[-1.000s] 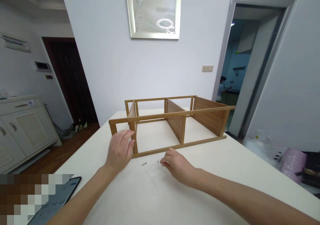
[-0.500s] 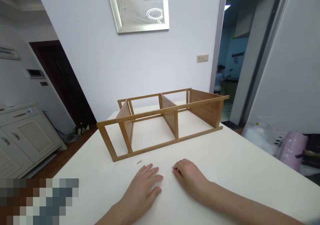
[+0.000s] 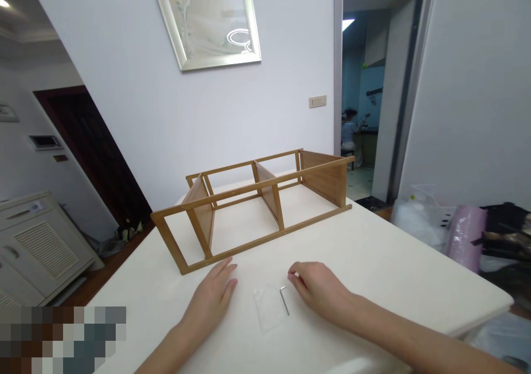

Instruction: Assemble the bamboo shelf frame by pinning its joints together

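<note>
My left hand (image 3: 212,292) rests low over the table just in front of the shelf frame's near rail, its fingers stretched forward and the thumb apart. Any small thing under its fingertips is hidden. To the right, my right hand (image 3: 317,286) is closed in a pinch close above the table; what its fingers hold, if anything, I cannot make out. Between the hands lie a clear plastic bag (image 3: 267,307) and a silver hex key (image 3: 285,302), neither one held. Beyond both hands, a brown wooden shelf frame (image 3: 280,222) lies on its side.
The white table (image 3: 357,263) stands against a wall with a framed picture (image 3: 222,64). On the right are a pink wrapped roll (image 3: 467,235) and a white plastic basket (image 3: 427,208). A louvred cabinet (image 3: 45,247) stands left. Through the doorway, a person (image 3: 349,133) is visible.
My left hand has moved left off the plastic bag toward the frame, where a loose screw lay. The bag and hex key now show plainly. My right hand stays pinched. The view has shifted.
</note>
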`<state>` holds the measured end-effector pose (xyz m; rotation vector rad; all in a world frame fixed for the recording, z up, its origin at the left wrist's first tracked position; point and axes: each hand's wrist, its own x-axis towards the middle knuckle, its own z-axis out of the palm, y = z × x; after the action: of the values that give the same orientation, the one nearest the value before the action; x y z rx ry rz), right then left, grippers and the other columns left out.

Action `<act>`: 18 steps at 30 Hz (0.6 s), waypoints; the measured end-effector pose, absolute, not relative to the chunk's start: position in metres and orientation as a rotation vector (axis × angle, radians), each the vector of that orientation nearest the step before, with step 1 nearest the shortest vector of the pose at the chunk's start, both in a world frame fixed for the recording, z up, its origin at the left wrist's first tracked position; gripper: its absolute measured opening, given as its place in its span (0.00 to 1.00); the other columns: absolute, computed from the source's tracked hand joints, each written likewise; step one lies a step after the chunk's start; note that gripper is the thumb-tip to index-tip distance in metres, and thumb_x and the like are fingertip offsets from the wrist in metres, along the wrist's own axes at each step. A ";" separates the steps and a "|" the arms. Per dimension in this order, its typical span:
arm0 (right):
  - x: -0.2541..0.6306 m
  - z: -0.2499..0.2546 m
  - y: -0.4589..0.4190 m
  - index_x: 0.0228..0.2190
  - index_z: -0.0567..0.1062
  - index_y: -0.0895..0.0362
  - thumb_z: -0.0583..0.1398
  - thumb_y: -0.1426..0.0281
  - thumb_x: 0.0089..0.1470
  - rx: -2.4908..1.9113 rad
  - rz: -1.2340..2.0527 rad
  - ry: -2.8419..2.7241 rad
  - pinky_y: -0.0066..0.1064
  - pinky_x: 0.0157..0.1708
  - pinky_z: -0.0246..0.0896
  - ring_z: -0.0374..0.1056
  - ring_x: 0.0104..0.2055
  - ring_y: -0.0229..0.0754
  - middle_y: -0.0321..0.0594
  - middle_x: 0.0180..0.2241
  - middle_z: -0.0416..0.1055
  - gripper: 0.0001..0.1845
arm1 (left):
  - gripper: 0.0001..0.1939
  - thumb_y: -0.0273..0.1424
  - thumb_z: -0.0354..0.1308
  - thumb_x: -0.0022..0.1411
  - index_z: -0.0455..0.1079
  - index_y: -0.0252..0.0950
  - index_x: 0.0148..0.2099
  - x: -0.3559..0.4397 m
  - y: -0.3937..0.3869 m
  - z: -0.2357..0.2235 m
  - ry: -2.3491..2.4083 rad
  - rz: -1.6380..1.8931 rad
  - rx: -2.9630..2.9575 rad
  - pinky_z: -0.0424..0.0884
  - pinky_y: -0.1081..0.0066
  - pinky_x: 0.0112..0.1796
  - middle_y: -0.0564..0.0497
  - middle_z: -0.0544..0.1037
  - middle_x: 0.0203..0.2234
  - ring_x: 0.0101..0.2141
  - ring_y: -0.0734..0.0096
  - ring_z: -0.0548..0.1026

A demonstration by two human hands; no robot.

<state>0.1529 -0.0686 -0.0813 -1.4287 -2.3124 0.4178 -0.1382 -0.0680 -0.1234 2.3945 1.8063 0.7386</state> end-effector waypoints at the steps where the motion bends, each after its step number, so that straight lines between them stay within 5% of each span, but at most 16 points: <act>1: 0.162 -0.077 -0.062 0.38 0.76 0.57 0.50 0.70 0.61 -1.466 0.379 -2.275 0.30 0.37 0.59 0.73 0.38 0.44 0.45 0.37 0.78 0.15 | 0.21 0.36 0.46 0.66 0.70 0.35 0.56 -0.144 -0.060 -0.126 1.868 0.744 2.404 0.63 0.55 0.58 0.43 0.69 0.58 0.57 0.59 0.67; 8: 0.224 -0.070 -0.034 0.37 0.77 0.56 0.52 0.68 0.60 -1.751 0.207 -2.104 0.30 0.34 0.57 0.72 0.36 0.44 0.44 0.36 0.78 0.14 | 0.21 0.28 0.40 0.67 0.76 0.34 0.38 -0.157 -0.049 -0.139 1.896 0.613 2.445 0.69 0.58 0.47 0.42 0.78 0.36 0.41 0.59 0.75; 18: 0.298 -0.079 0.027 0.42 0.75 0.57 0.53 0.67 0.59 -1.929 0.033 -1.755 0.31 0.34 0.56 0.70 0.38 0.45 0.43 0.35 0.76 0.15 | 0.16 0.33 0.45 0.67 0.76 0.43 0.39 -0.115 -0.102 -0.149 1.484 0.678 2.513 0.75 0.69 0.37 0.47 0.78 0.32 0.34 0.66 0.77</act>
<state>0.2977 0.0267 -0.0790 -1.9293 -1.7548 0.0332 -0.1152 -0.1025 -0.1486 2.5132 1.4840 0.6776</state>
